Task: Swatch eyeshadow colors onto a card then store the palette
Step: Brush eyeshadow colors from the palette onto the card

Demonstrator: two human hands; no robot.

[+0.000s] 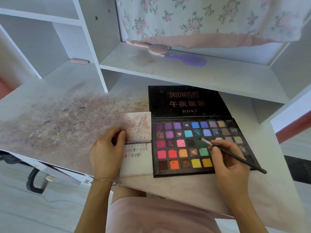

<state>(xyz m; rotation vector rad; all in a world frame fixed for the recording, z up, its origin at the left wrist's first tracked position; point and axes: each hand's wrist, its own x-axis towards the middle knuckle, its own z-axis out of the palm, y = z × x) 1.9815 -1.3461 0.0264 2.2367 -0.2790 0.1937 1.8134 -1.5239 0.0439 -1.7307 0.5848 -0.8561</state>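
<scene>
An open black eyeshadow palette [183, 148] lies on the desk, its lid [185, 101] flat behind it and several coloured pans showing. Left of it lies a white card [139, 162] with small rows of faint swatches near its top. A pinkish stained card [136, 126] sits just above that one. My left hand [107, 148] rests on the cards' left edge, thumb on the stained card. My right hand [225, 158] grips a thin black brush [235, 157], whose pale tip touches a dark green pan in the third row.
The white desk [58, 115] is smeared with powder stains on its left half. A shelf above holds a purple hairbrush [188, 60] and a pink bear-shaped comb [151, 47]. Floral cloth [202, 19] hangs behind. My lap in pink fabric is below the desk edge.
</scene>
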